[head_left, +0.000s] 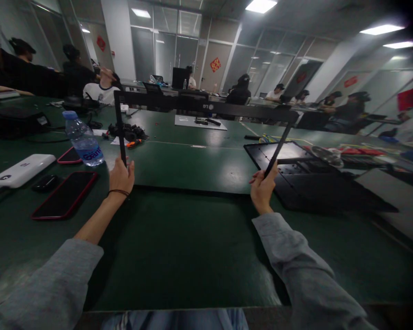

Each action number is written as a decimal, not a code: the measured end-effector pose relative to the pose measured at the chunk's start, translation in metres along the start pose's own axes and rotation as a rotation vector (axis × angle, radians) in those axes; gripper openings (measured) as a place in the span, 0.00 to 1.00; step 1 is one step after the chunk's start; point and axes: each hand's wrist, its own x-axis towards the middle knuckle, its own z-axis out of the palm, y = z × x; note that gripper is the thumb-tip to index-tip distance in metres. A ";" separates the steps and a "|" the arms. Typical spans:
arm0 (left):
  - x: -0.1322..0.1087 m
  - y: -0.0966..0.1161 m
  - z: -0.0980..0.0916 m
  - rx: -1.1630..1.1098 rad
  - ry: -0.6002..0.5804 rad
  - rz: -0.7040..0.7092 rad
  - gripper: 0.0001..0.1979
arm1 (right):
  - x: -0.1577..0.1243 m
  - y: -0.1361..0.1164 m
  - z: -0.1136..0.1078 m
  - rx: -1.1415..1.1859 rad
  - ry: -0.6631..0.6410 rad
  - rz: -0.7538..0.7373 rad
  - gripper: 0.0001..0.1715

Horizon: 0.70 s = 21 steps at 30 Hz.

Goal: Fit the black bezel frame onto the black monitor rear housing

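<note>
Balancing the black frame [192, 104], tilted over the bench [192, 256], is best done with even pressure, its opposite side bars [120, 123] being gripped by the left hand [121, 178] and right hand [263, 188] so that neither is twisted or knocked against the bottle [89, 151].

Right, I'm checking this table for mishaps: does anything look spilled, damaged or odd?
One oddity: the logo on the black frame, held by the left hand and right hand, looks inverted, so the frame seems turned around. No spill or clear damage shows, though fine detail is blurred.
</note>
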 end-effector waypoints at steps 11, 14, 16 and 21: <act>0.004 -0.031 0.017 0.317 -0.277 0.011 0.27 | 0.002 0.055 0.019 -0.302 -0.281 -0.027 0.21; 0.005 -0.038 0.020 0.369 -0.332 0.028 0.25 | 0.000 0.059 0.019 -0.393 -0.356 0.008 0.20; 0.006 -0.040 0.019 0.392 -0.361 0.033 0.24 | -0.001 0.058 0.018 -0.452 -0.388 0.058 0.21; 0.007 -0.039 0.019 0.420 -0.396 0.045 0.24 | -0.002 0.054 0.018 -0.480 -0.422 0.096 0.21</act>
